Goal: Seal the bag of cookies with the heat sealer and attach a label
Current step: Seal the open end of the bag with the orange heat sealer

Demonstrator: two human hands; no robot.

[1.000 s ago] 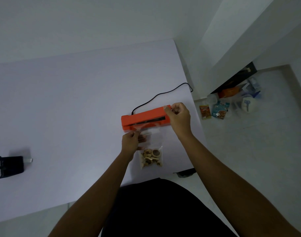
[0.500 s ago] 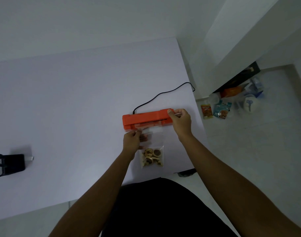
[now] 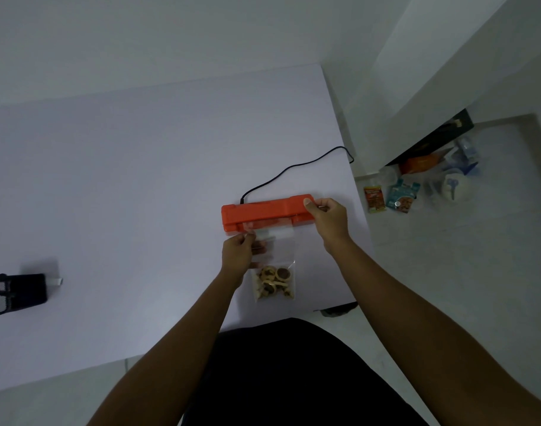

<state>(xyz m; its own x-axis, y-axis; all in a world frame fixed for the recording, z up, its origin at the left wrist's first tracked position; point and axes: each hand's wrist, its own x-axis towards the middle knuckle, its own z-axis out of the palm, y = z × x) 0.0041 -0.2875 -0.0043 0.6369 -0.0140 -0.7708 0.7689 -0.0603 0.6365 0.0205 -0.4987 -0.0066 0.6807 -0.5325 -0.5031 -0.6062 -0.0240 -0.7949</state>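
An orange heat sealer [image 3: 263, 214] lies across the white table [image 3: 124, 195], its black cord [image 3: 296, 166] running back to the right edge. A clear bag of cookies [image 3: 273, 281] lies in front of it, with its open top under the sealer's front lip. My left hand [image 3: 240, 253] pinches the bag's upper left edge. My right hand [image 3: 327, 221] grips the sealer's right end, thumb on its top. The sealer's lid is down on the bag's mouth.
A black device [image 3: 17, 295] with a strap sits at the table's left edge. On the floor to the right lie snack packets [image 3: 392, 198], an orange box [image 3: 419, 164] and plastic bags [image 3: 453, 182]. The table's right edge runs just past the sealer.
The sealer's lid, raised a second ago with a dark slot showing, has come down onto the bag's top. My right hand lowered with it; my left hand stayed on the bag.
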